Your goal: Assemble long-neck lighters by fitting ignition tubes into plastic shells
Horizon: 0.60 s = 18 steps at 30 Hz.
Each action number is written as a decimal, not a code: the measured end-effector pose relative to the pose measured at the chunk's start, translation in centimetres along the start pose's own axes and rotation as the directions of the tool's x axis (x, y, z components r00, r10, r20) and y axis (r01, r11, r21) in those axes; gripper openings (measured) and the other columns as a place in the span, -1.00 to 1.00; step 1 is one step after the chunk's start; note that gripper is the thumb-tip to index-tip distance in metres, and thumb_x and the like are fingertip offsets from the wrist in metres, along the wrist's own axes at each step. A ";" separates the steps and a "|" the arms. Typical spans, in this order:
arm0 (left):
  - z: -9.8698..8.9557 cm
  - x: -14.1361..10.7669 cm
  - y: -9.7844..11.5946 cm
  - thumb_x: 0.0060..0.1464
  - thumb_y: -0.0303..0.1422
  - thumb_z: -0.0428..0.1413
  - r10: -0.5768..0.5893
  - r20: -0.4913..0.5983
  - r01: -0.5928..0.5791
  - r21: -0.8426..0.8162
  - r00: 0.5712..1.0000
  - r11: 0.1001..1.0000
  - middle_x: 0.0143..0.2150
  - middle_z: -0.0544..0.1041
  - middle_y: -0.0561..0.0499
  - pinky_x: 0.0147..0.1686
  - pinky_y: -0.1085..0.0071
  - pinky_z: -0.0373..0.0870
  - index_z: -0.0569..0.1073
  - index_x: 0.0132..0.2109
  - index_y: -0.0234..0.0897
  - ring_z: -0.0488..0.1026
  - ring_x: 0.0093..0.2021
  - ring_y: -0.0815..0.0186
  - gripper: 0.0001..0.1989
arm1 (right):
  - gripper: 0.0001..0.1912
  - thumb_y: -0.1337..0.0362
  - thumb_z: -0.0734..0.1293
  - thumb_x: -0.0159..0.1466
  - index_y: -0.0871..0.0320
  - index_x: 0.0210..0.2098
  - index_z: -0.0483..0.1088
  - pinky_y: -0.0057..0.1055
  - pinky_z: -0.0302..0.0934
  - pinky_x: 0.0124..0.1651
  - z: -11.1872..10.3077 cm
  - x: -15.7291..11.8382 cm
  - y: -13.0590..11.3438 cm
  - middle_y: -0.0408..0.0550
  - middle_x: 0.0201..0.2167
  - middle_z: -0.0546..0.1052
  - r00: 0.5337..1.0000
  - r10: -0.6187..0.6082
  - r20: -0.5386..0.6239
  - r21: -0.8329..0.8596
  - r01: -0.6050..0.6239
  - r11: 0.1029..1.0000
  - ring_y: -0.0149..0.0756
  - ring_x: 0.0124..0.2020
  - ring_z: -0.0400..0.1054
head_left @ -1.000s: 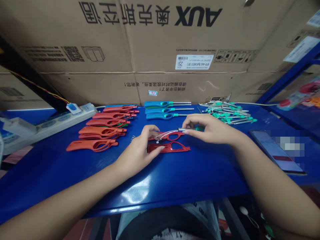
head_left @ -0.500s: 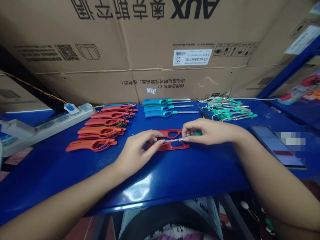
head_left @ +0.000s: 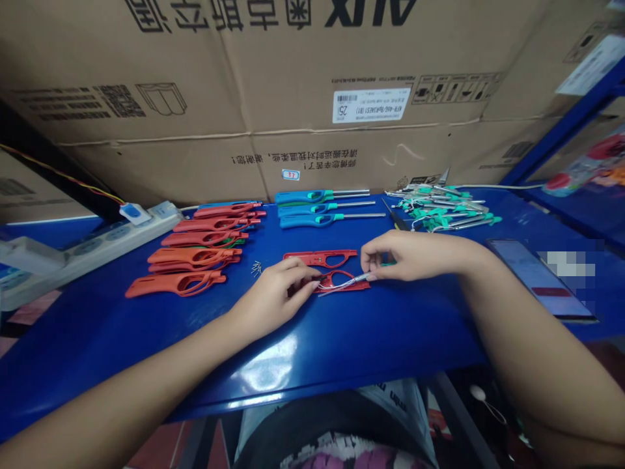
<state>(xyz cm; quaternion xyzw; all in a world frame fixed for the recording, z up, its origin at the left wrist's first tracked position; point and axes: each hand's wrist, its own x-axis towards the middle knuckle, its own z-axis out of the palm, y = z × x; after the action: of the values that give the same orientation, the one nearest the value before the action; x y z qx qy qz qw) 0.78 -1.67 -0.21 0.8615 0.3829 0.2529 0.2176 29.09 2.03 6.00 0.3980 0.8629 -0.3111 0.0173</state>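
Observation:
Two red lighter shell halves lie on the blue table before me, the far half (head_left: pixel 319 255) in plain sight and the near half (head_left: pixel 360 286) partly covered by my hands. In my right hand (head_left: pixel 398 256), closed in a pinch, is a lighter inner assembly; its metal end and white wires (head_left: pixel 342 285) run leftward over the near half. A bit of green shows under the right fingers. My left hand (head_left: pixel 286 286) is closed with thumb and fingertips at the wires' left end, over the near shell. What else those fingertips cover is hidden.
Left lie several red and orange lighter shells (head_left: pixel 176 283) beside a power strip (head_left: pixel 88 251). At the back are blue lighters (head_left: pixel 312 220) and a pile of green-and-metal assemblies (head_left: pixel 444 208). Small screws (head_left: pixel 256 268) lie near my left hand; a phone (head_left: pixel 540 280) lies right.
My left hand has shifted slightly left and down, off the far shell half. The shell halves now lie farther apart, and the wires hang over the near one. My right hand keeps its pinch.

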 end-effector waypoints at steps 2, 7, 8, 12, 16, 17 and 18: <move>0.0 0.0 0.1 0.30 -0.37 0.08 0.001 0.000 -0.001 0.006 1.000 1.000 -0.20 0.50 -0.01 -0.30 0.44 0.45 0.57 0.03 -0.25 0.44 -0.36 0.39 -0.76 | -0.85 0.20 0.35 0.28 0.14 -0.27 0.51 -0.42 0.25 -0.25 0.0 0.0 0.0 -0.08 -0.30 0.60 1.000 0.014 0.025 -0.009 -0.014 1.000 -0.31 -0.29 0.43; -0.2 -0.1 0.1 0.24 -0.42 0.09 0.015 0.000 -0.015 0.030 1.000 0.999 -0.18 0.47 -0.02 -0.30 0.43 0.47 0.55 0.02 -0.29 0.40 -0.40 0.41 -0.75 | -0.88 0.23 0.38 0.25 0.15 -0.30 0.51 -0.43 0.25 -0.34 0.2 -0.1 0.1 -0.09 -0.36 0.59 0.992 0.094 0.081 -0.013 -0.094 0.996 -0.31 -0.36 0.44; -0.2 -0.1 0.1 0.24 -0.41 0.10 0.014 0.002 -0.014 0.034 1.000 0.999 -0.17 0.47 -0.02 -0.30 0.42 0.47 0.55 0.02 -0.28 0.40 -0.40 0.41 -0.75 | -0.88 0.23 0.39 0.24 0.15 -0.31 0.50 -0.43 0.24 -0.35 0.2 0.0 0.1 -0.08 -0.37 0.59 0.991 0.108 0.084 -0.018 -0.106 0.994 -0.31 -0.37 0.44; -0.2 -0.1 -0.1 0.28 -0.35 0.09 0.001 0.005 -0.001 0.050 1.000 0.999 -0.17 0.46 -0.02 -0.31 0.40 0.46 0.55 0.02 -0.25 0.39 -0.40 0.40 -0.77 | -0.92 0.27 0.38 0.23 0.15 -0.33 0.50 -0.43 0.25 -0.36 0.2 0.1 0.1 -0.08 -0.38 0.59 0.993 0.098 0.067 -0.007 -0.098 0.995 -0.31 -0.38 0.45; -0.3 0.0 -0.3 0.31 -0.34 0.07 -0.010 0.007 0.010 0.073 1.000 0.997 -0.18 0.47 -0.02 -0.27 0.38 0.46 0.56 -0.01 -0.26 0.41 -0.38 0.38 -0.78 | -0.91 0.27 0.38 0.24 0.16 -0.33 0.50 -0.43 0.26 -0.33 0.2 0.3 0.0 -0.08 -0.36 0.60 0.996 0.081 0.043 -0.028 -0.080 0.996 -0.31 -0.36 0.45; -0.3 0.1 -0.3 0.31 -0.34 0.07 -0.012 0.009 0.011 0.078 1.000 0.997 -0.17 0.48 -0.03 -0.25 0.37 0.45 0.57 -0.01 -0.25 0.41 -0.37 0.37 -0.78 | -0.92 0.27 0.38 0.24 0.16 -0.33 0.50 -0.43 0.26 -0.32 0.2 0.3 0.0 -0.08 -0.36 0.60 0.996 0.076 0.040 -0.034 -0.075 0.997 -0.31 -0.35 0.46; -0.3 0.1 -0.4 0.32 -0.35 0.06 -0.013 0.009 0.013 0.082 1.000 0.997 -0.16 0.48 -0.03 -0.24 0.37 0.45 0.57 -0.02 -0.25 0.42 -0.36 0.37 -0.78 | -0.92 0.28 0.37 0.24 0.16 -0.33 0.50 -0.43 0.27 -0.31 0.3 0.3 0.1 -0.08 -0.35 0.61 0.997 0.069 0.039 -0.034 -0.068 0.997 -0.31 -0.34 0.46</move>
<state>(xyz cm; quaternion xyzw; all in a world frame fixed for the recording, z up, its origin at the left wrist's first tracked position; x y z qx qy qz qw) 0.42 -1.31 -0.18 0.8683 0.3974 0.2315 0.1857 28.88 2.10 5.66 0.4205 0.8532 -0.3040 0.0521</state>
